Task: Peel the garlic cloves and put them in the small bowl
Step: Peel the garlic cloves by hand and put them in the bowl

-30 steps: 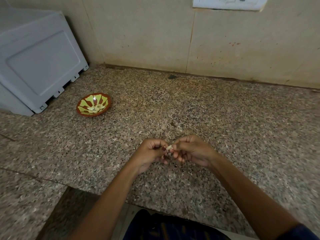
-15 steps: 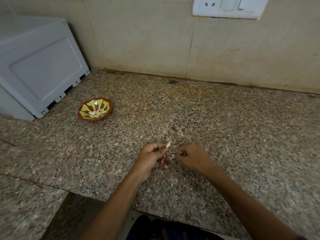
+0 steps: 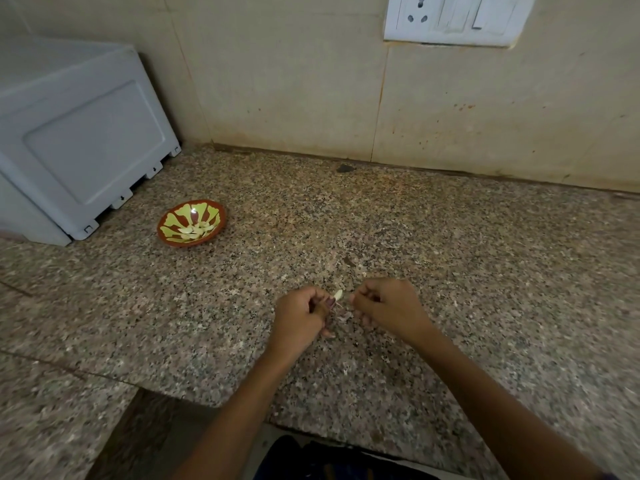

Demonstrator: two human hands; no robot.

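Our left hand [image 3: 302, 315] pinches one garlic clove [image 3: 338, 294] at its fingertips, while our right hand [image 3: 388, 306] sits curled just beside it at three o'clock, seemingly pinching skin, though we cannot tell. We judge peeling is nearly finished; next comes carrying the clove to the one small bowl [image 3: 191, 223] at ten o'clock on the worktop [image 3: 450, 237], which already holds several peeled cloves [image 3: 195, 230].

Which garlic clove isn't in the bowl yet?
The garlic clove pinched in the left hand, beside the right hand. It is above the counter; the other cloves lie in the small bowl to the left.
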